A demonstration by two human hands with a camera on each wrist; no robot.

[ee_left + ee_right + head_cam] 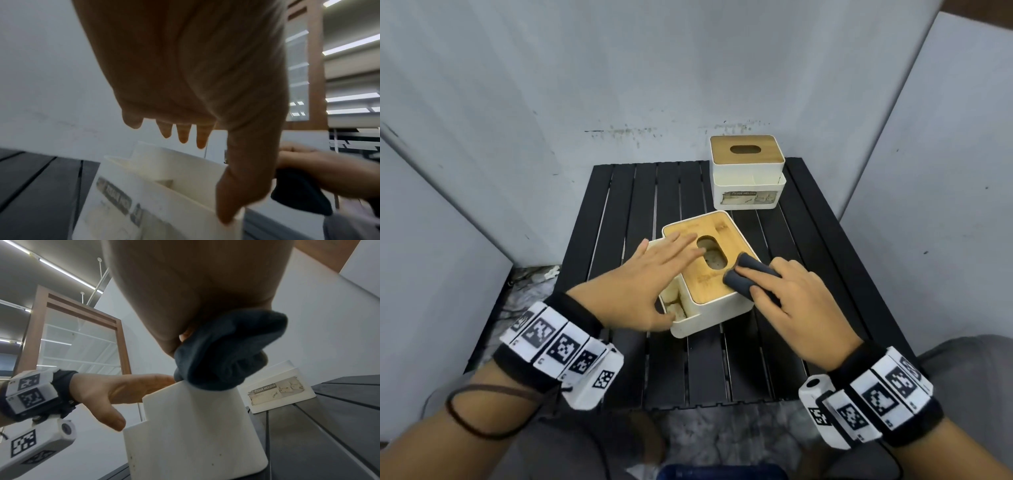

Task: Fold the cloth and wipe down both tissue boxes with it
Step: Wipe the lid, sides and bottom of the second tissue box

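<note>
The near tissue box [714,313], white with a bamboo lid, stands askew at the table's middle. My left hand [654,274] lies flat on the lid's left half with straight fingers, and its thumb [232,203] touches the box's front corner. My right hand [784,294] grips the folded dark grey cloth [753,274] and presses it on the lid's right edge, beside the oval slot. In the right wrist view the cloth [226,353] bunches under the palm at the box's top corner [195,434]. The far tissue box [746,171] stands at the back right.
The black slatted table [619,205] is boxed in by grey wall panels on three sides. Bare slats lie left of the near box and in front of it. The near box has an open side compartment [671,301] under my left palm.
</note>
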